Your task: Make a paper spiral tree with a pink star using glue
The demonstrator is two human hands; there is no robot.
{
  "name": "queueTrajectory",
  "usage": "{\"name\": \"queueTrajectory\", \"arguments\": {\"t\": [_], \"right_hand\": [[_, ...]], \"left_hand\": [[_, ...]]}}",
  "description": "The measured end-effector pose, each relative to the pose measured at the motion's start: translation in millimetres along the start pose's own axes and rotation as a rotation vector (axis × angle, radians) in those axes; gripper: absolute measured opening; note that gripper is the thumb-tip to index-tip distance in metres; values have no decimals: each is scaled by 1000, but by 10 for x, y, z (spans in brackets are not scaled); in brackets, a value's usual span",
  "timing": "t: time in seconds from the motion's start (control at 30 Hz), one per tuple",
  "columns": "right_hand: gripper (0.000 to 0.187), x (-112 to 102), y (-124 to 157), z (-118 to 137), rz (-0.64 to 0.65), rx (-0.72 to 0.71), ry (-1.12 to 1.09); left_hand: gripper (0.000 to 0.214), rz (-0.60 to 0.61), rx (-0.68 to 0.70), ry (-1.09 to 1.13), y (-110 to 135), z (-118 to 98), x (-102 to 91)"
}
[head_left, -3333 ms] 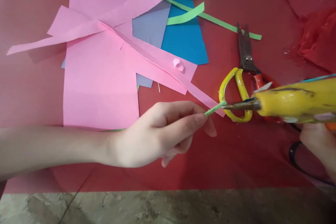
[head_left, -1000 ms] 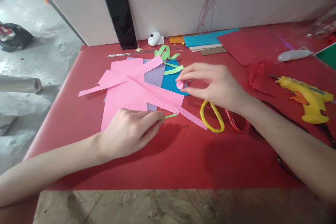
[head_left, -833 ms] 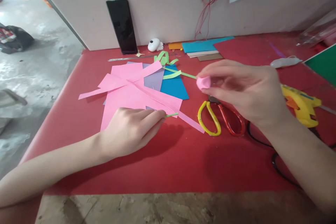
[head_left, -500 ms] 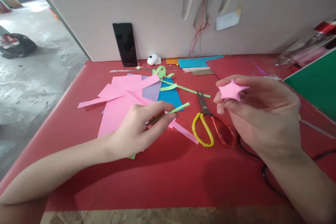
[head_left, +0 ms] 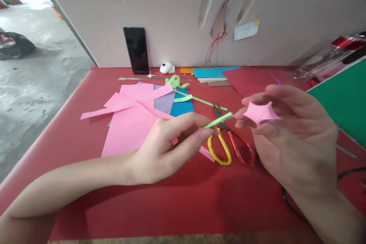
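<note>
My left hand [head_left: 177, 141] pinches a thin green stick [head_left: 219, 120], seemingly rolled or wrapped in paper, between thumb and forefinger. Its tip points right, just short of the fingers of my right hand [head_left: 297, 133]. Those fingers hold a small puffed pink paper star [head_left: 261, 113], with the thumb along its lower edge. Under the green stick lie scissors [head_left: 242, 148] with one yellow and one red handle, blades partly hidden. Pink paper [head_left: 128, 129] and pink strips spread beneath and behind my left hand, over purple paper [head_left: 164, 102] and blue paper [head_left: 184, 107].
A phone [head_left: 136, 50] leans on the white wall beside a small white figure [head_left: 167, 68]. Curled green strips [head_left: 174, 81] lie behind the papers. Coloured sheets [head_left: 215, 72] rest along the wall. At right stand a green board [head_left: 343, 99] and clear bottle [head_left: 320, 59].
My left hand has moved right, bringing the green stick close to the pink star. My right hand has shifted slightly right and down, and the star is tilted differently.
</note>
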State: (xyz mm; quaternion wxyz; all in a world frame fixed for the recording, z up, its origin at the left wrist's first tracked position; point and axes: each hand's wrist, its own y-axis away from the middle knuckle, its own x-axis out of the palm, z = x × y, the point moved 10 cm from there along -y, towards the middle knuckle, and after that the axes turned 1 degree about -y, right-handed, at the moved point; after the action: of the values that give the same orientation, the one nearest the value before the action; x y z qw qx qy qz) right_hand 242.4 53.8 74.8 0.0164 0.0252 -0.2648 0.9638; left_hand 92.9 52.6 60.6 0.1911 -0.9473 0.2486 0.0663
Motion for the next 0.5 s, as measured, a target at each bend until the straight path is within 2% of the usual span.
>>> {"name": "queueTrajectory", "arguments": {"t": [0.17,0.5], "right_hand": [[43,27,98,36,-20,-2,127],[47,141,212,-2,22,10,115]], "left_hand": [[11,29,-32,52,13,47,58],[14,65,-62,80,32,104,124]]}}
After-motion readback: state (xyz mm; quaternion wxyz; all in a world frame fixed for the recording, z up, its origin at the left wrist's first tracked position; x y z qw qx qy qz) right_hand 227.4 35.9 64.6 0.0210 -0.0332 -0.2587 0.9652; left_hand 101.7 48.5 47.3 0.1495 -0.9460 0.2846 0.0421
